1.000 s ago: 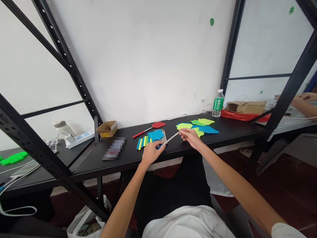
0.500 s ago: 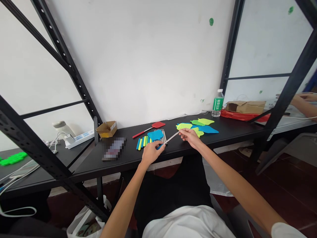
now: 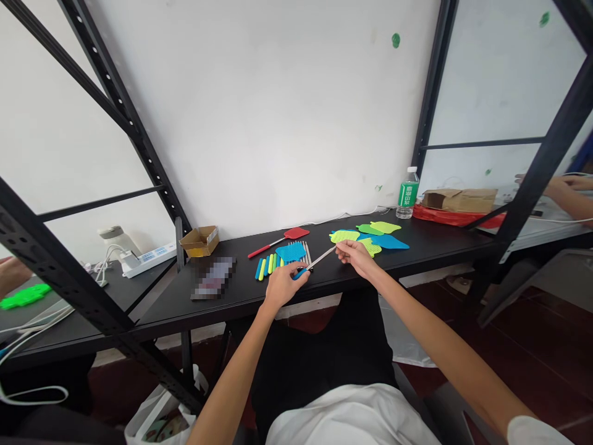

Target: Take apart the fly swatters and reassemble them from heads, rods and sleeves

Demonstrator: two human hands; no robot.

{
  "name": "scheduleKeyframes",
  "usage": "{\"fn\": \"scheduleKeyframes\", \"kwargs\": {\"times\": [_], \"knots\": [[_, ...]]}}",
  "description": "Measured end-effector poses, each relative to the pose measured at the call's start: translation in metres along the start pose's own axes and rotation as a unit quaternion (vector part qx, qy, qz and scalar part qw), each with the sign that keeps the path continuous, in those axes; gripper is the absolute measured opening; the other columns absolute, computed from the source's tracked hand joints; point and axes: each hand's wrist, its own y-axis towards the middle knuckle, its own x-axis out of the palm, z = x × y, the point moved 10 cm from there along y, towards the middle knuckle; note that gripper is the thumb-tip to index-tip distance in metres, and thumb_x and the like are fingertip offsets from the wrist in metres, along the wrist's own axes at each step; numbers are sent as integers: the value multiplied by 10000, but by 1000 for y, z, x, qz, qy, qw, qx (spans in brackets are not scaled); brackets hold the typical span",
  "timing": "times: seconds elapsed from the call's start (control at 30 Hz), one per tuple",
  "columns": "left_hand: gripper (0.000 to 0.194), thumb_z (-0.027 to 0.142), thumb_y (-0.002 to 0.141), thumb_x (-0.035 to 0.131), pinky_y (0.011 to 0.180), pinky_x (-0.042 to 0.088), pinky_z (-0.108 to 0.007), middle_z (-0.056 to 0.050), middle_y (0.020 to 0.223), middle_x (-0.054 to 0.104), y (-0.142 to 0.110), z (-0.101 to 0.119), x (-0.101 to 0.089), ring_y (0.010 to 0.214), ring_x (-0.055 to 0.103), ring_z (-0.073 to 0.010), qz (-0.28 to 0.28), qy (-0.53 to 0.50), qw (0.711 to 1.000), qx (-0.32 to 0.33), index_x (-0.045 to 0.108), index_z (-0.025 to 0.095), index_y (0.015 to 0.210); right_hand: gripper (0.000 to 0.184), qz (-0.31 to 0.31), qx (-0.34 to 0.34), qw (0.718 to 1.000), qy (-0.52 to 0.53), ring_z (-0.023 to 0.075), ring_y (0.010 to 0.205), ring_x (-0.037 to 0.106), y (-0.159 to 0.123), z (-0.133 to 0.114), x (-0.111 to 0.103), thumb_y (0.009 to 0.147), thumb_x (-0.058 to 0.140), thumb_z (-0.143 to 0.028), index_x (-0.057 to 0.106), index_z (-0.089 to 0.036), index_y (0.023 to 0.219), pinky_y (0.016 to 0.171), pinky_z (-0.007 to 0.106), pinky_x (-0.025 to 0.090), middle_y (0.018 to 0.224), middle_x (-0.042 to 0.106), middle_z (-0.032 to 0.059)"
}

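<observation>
My left hand (image 3: 283,284) is closed around the blue grip of a telescopic fly swatter handle (image 3: 321,258). The fingers of my right hand (image 3: 357,257) pinch the far end of its silver rod, which slants up to the right above the black table. Just behind my left hand lies a row of handles with blue and yellow-green grips (image 3: 265,267). A blue mesh swatter head (image 3: 291,251) rests over their metal rods. Past my right hand are several loose leaf-shaped swatter heads (image 3: 389,241) in blue, green and yellow. A red fly swatter (image 3: 296,233) lies behind the row.
A small cardboard box (image 3: 199,241) and a blurred-out phone-like slab (image 3: 214,278) sit to the left. At the back right stands a water bottle (image 3: 407,194). Black shelf posts (image 3: 428,86) flank the table. Other people's hands show at the far left (image 3: 13,273) and far right (image 3: 572,188).
My hands hold nearly the same pose on the handle, with a little more of its blue grip showing by my left hand. Another person's hand has come in at the far left.
</observation>
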Motion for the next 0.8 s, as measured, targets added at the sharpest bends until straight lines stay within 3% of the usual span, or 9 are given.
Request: {"fn": "scheduleKeyframes", "kwargs": {"times": [0.27,0.8], "knots": [[349,490,899,535,562,323,-251,17,655,591,0,1,0,604,523,-143,-1,-6,1000,0,749,261,1054,337,-4,6,1000,12,116,604,563,0,0,0,679,823,-437,733,-195,895,499,238,390,782,677,39],[335,484,899,548,556,326,-247,17,675,628,0,1,0,612,546,-136,0,-8,1000,4,757,254,1023,348,-6,2,1000,-15,110,613,542,0,0,1,681,826,-487,672,-176,718,502,233,388,736,631,29]]}}
